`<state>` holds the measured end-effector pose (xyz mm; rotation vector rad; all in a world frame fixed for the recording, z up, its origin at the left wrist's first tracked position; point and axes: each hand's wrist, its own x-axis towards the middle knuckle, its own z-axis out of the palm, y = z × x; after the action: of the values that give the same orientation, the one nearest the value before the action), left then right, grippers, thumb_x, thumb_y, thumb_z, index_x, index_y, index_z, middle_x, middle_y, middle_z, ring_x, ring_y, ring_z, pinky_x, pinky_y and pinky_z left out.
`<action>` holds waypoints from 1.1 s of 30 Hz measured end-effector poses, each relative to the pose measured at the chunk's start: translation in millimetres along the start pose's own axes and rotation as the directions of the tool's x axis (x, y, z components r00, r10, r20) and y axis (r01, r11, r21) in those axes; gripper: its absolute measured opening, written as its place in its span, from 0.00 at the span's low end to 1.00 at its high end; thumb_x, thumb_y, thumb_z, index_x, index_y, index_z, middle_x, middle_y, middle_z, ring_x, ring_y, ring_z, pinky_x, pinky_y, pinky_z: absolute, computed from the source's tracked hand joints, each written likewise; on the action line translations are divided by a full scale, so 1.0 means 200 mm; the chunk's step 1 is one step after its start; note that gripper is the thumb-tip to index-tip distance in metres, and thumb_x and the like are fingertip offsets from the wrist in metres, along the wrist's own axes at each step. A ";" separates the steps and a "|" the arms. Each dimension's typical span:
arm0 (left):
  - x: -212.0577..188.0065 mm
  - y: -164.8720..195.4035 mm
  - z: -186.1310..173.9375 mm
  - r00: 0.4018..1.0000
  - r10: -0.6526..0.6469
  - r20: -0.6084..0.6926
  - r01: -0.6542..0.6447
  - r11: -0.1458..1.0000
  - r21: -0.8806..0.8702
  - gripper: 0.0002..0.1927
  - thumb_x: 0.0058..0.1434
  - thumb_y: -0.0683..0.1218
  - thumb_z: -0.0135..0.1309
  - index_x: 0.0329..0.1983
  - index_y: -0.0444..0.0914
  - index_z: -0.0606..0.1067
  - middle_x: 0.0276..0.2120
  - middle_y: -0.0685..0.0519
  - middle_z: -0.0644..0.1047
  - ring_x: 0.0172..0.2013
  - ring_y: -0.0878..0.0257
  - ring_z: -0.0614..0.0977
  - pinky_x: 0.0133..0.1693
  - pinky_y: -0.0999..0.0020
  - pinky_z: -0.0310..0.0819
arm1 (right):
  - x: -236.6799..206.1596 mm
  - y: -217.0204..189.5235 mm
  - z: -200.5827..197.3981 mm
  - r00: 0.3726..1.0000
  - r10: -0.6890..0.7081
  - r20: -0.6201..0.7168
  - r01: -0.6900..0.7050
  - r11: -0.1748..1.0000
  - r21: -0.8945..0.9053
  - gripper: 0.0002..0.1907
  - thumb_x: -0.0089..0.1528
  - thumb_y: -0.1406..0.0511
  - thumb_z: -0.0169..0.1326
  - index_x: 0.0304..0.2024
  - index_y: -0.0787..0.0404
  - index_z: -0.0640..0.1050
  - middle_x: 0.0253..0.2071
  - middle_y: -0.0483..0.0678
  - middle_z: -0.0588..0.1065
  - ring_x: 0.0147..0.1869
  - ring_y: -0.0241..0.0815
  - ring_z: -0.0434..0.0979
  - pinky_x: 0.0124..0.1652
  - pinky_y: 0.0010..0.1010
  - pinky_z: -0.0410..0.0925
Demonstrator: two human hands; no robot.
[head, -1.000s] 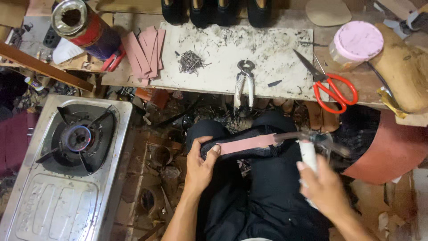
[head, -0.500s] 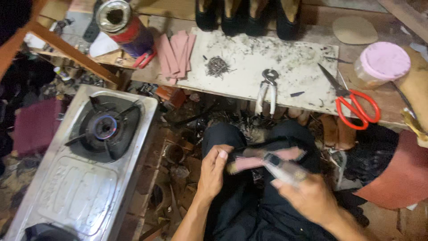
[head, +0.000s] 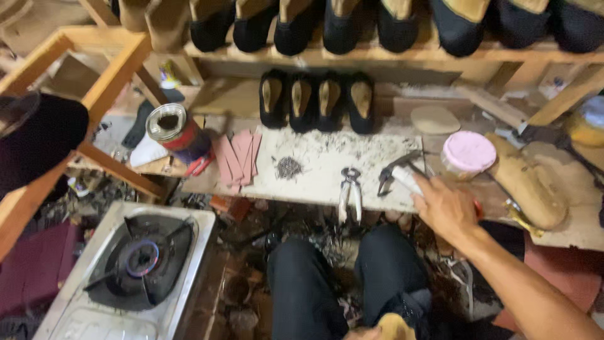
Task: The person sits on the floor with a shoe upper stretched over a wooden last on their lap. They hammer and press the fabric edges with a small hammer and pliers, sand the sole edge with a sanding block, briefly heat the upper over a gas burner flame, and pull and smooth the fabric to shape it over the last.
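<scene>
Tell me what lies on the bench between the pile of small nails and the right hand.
In the head view, metal pincers lie between the nail pile and the right hand, handles overhanging the bench edge.

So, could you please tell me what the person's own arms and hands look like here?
The right hand is bare, with no glove, ring or watch showing, and the forearm behind it is bare too, with no sleeve in view. Of the left hand only a sliver shows at the bottom edge, too little to describe.

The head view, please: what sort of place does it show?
Probably a small shoemaking workshop: rows of black shoes on wooden shelves, a pale wooden shoe last, and metal pincers on the scratched white work board.
</scene>
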<state>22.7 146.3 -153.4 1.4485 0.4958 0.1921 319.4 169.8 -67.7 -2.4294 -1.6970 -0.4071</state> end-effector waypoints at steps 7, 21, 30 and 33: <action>0.22 0.16 -0.19 0.983 0.033 -0.181 -0.072 0.974 -0.215 0.27 0.66 0.50 0.54 0.66 0.34 0.68 0.66 0.39 0.69 0.68 0.46 0.70 0.67 0.55 0.60 | 0.04 0.04 -0.09 0.969 -0.101 -0.227 0.150 0.966 0.210 0.25 0.57 0.61 0.59 0.56 0.61 0.76 0.41 0.54 0.76 0.44 0.53 0.77 0.44 0.43 0.71; 0.50 0.63 -0.21 0.864 0.481 -0.152 -0.503 0.839 -0.206 0.23 0.76 0.48 0.43 0.70 0.36 0.67 0.72 0.37 0.65 0.74 0.44 0.66 0.73 0.52 0.56 | -0.16 -0.43 -0.38 0.678 0.168 -0.716 0.443 0.684 0.580 0.35 0.58 0.68 0.57 0.68 0.52 0.63 0.62 0.66 0.65 0.69 0.68 0.68 0.67 0.57 0.65; 0.33 0.50 -0.46 0.718 0.696 0.017 -0.674 0.690 0.263 0.19 0.78 0.46 0.44 0.67 0.35 0.71 0.70 0.36 0.68 0.72 0.43 0.70 0.72 0.49 0.61 | 0.35 -0.02 -1.07 0.570 0.148 -0.808 0.374 0.830 0.415 0.40 0.64 0.70 0.59 0.74 0.66 0.56 0.70 0.62 0.63 0.73 0.52 0.66 0.73 0.39 0.61; 0.34 0.38 -0.51 0.854 0.520 -0.011 -0.495 0.817 0.295 0.18 0.77 0.47 0.46 0.65 0.35 0.72 0.68 0.37 0.69 0.70 0.43 0.71 0.70 0.50 0.62 | 0.74 0.05 -1.28 0.550 0.170 -0.818 0.428 0.783 0.451 0.34 0.71 0.74 0.56 0.76 0.65 0.57 0.73 0.56 0.62 0.75 0.45 0.63 0.75 0.32 0.58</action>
<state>51.2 275.7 -98.5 1.8440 0.1978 0.6410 340.9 227.6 222.0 -1.2471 -1.2559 -0.7385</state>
